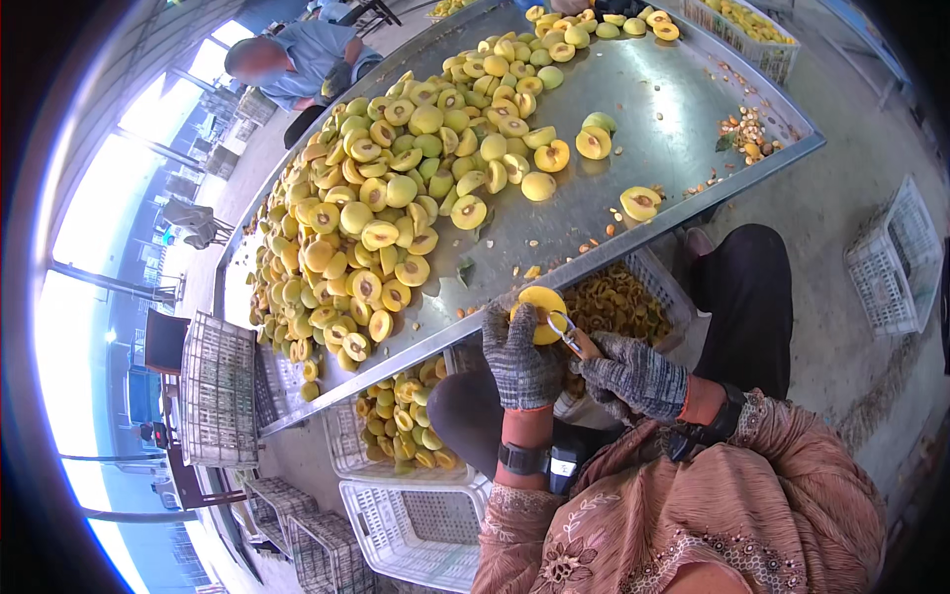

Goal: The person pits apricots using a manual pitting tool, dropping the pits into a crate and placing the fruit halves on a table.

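My left hand (522, 356), in a grey knit glove, holds a yellow halved stone fruit (540, 313) near the table's front edge. My right hand (634, 373), gloved alike, grips the wooden handle of a small pitting tool (577, 338). The tool's looped metal end touches the fruit's cut face. A large heap of halved stone fruit (386, 193) covers the left and middle of the metal table (631, 96). One fruit half (640, 203) lies apart near the front edge, with loose pits (751, 134) at the far right corner.
Below the table edge, a crate (660, 267) holds dark fruit pieces and another crate (345, 445) holds fruit halves. An empty white crate (419, 564) stands beside it. More crates (219, 386) stand left, one (894, 260) right. A person (308, 63) sits across the table.
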